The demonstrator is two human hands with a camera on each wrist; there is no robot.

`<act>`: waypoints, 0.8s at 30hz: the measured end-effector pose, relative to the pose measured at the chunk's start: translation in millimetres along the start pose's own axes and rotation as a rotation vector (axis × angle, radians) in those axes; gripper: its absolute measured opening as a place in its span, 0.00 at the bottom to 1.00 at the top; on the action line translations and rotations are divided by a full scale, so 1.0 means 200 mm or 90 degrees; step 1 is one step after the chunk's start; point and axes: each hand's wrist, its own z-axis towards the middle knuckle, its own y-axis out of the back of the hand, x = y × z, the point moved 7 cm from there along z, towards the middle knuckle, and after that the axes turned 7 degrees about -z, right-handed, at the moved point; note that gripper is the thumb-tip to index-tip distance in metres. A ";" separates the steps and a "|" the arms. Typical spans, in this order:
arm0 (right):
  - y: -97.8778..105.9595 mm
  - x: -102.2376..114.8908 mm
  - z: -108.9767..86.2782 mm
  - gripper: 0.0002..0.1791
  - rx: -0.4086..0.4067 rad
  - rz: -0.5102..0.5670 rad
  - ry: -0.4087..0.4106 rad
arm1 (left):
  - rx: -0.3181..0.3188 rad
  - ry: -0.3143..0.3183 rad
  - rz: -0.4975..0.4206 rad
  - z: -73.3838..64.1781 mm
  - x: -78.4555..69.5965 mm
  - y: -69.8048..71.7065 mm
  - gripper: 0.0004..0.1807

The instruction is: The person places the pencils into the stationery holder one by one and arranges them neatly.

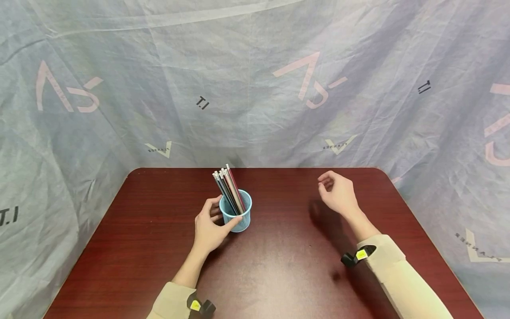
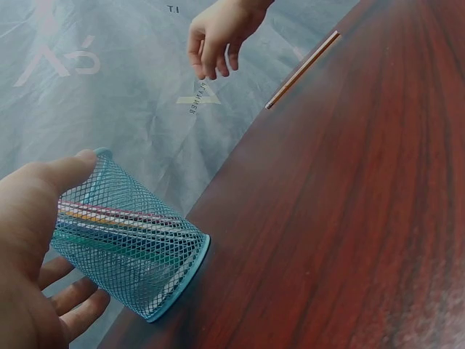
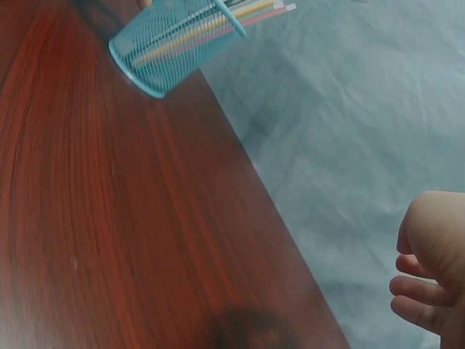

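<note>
A light-blue mesh pencil cup (image 1: pixel 246 220) stands left of centre toward the table's far side. My left hand (image 1: pixel 210 229) grips it from the left, thumb on the near side and fingers round the back. Several pencils (image 1: pixel 229 190) lean to the left inside, their white ends above the rim; the left wrist view shows them through the mesh (image 2: pixel 138 269). Off to the right, my right hand (image 1: pixel 338 193) is raised above the table, its fingers loosely curled and holding nothing. In the right wrist view, the cup (image 3: pixel 145 62) is at the top, apart from this hand.
The dark red wooden table (image 1: pixel 275 266) has rounded far corners. Near its far edge, in the left wrist view, lies a thin orange-brown stick (image 2: pixel 304 70) like a pencil. Grey printed cloth (image 1: pixel 247 53) hangs behind and at both sides. Each wrist wears a black camera strap.
</note>
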 end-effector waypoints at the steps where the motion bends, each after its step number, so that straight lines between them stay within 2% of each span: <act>1: 0.01 -0.02 -0.01 0.05 0.001 -0.005 -0.004 | 0.001 0.000 0.000 0.00 0.00 0.00 0.40; 13: 0.06 -0.22 -0.09 0.06 0.002 -0.048 -0.040 | -0.001 -0.004 -0.002 0.00 0.01 0.00 0.41; 24: 0.05 -0.32 -0.14 0.09 0.045 -0.076 -0.086 | -0.002 -0.003 0.000 0.00 0.01 0.00 0.41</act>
